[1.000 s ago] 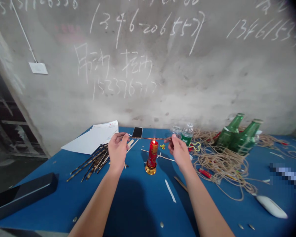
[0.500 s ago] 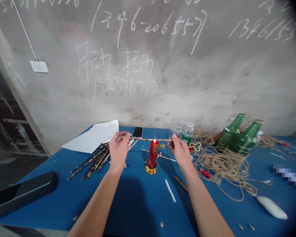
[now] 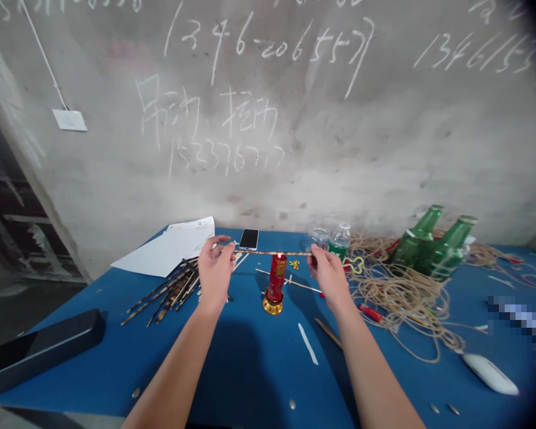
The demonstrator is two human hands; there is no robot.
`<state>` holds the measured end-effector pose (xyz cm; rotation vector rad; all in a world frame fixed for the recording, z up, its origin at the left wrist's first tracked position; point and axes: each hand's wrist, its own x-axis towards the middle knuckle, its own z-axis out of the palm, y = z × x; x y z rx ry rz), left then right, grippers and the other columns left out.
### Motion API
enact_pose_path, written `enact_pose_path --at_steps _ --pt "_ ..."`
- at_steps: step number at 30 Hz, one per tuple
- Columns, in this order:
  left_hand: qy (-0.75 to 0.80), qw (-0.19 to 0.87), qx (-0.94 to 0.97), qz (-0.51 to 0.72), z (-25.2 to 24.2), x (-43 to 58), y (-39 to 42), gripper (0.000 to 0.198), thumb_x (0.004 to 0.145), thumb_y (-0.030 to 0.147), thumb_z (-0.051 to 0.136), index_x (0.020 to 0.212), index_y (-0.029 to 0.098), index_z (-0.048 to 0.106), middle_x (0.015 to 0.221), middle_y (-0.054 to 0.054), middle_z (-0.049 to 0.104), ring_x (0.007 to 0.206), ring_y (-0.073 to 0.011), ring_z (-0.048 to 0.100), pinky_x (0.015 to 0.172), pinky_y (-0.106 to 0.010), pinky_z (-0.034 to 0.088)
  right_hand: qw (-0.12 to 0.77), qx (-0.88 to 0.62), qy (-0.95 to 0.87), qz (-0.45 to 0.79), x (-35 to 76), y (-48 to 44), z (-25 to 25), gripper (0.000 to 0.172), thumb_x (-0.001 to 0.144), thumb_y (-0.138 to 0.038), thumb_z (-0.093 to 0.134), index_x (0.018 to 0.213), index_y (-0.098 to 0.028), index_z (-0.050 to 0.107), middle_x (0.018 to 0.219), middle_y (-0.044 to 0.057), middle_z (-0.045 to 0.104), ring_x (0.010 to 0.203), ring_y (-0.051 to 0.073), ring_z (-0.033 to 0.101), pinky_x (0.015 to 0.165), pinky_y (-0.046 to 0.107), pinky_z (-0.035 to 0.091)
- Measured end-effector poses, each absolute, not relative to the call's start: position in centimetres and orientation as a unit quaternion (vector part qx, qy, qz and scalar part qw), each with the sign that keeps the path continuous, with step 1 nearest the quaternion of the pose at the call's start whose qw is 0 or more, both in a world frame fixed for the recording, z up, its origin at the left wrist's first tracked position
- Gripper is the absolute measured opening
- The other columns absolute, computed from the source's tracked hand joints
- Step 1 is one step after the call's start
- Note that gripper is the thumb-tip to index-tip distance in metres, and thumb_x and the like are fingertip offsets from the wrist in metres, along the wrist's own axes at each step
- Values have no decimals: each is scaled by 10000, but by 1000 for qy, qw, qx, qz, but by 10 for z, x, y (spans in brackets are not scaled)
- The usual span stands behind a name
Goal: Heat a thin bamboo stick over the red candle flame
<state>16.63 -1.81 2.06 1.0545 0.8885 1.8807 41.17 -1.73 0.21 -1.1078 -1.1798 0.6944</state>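
Note:
My left hand and my right hand pinch the two ends of a thin bamboo strip, which is mottled brown and held level. Its middle passes right at the tip of the flame of a red candle, which stands upright in a gold holder on the blue table. A thin white stick lies behind the candle. Just past my left hand lies a bundle of scorched bamboo strips.
A phone and white papers lie at the far edge. A glass jar, a water bottle, green glass bottles and tangled twine stand right. A white mouse and a black case lie nearer.
The strip has gone from slightly tilted to level over the flame. Both hands have shifted a little to the right, still pinching it.

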Motion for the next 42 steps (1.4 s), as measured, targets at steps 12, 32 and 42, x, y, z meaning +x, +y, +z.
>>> enact_pose_path --at_steps 12,32,42 --pt "330 408 416 743 21 166 -19 254 766 232 728 1000 197 637 618 66 554 434 -61 394 416 -184 280 643 -461 -516 327 414 -16 1 378 899 -479 666 648 -210 578 589 -19 476 513 125 376 497 279 262" --pt "364 393 379 754 21 162 -14 219 765 269 720 947 191 624 630 57 561 426 -56 402 397 -168 275 606 -460 -560 329 413 -16 -2 443 911 -581 690 690 -202 634 613 -13 516 524 122 379 498 281 243" --pt "359 392 373 760 20 160 -11 213 771 280 721 939 184 632 664 42 595 425 -47 409 397 -166 273 605 -449 -570 329 412 -15 -3 445 894 -605 708 704 -206 652 586 -16 488 521 129 369 484 281 237"
